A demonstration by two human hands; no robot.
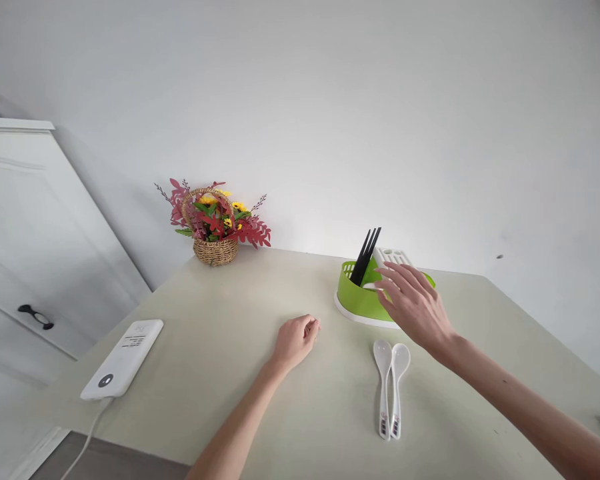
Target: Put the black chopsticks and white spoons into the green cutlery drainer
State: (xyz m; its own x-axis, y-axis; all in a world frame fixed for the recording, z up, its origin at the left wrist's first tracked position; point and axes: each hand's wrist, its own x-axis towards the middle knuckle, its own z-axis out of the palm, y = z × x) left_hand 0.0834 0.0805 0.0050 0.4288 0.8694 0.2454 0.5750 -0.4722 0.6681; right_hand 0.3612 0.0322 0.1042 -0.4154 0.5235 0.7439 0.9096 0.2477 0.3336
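My right hand reaches over a green caddy on a white base. A small part of a white spoon shows at its thumb and forefinger, which appear pinched on it; the other fingers are stretched out. The rest of that spoon is hidden by the hand and the caddy wall. Black chopsticks lean upright in the caddy's left part. My left hand rests on the table, loosely curled, with nothing visible in it. Two white spoons lie side by side below the right hand, bowls towards the caddy.
A white slotted holder forms the caddy's back. A wicker basket of artificial flowers stands at the table's far left. A white power bank with a cable lies at the left edge. A white cabinet stands beyond.
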